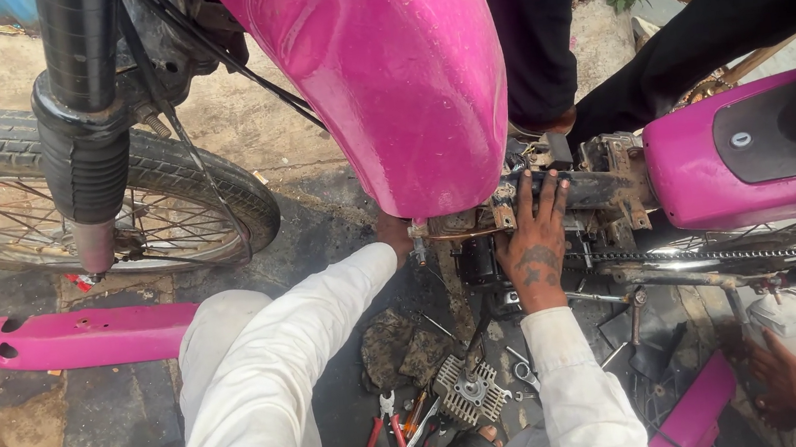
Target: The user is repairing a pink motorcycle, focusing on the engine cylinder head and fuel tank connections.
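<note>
Bracing: my right hand (537,253), fingers spread flat on greasy frame (601,187), 12 o'clock.
Left hand (395,237): under pink tank (383,77), grip hidden, cannot tell.
Frame: stiff, heavy, slippery.

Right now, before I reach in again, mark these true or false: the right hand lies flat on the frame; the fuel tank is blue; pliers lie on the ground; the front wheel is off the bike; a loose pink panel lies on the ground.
1. The right hand lies flat on the frame: true.
2. The fuel tank is blue: false, it is pink.
3. Pliers with red handles lie on the ground: true.
4. The front wheel is off the bike: false, it sits in the fork.
5. A loose pink panel lies on the ground: true.
</note>
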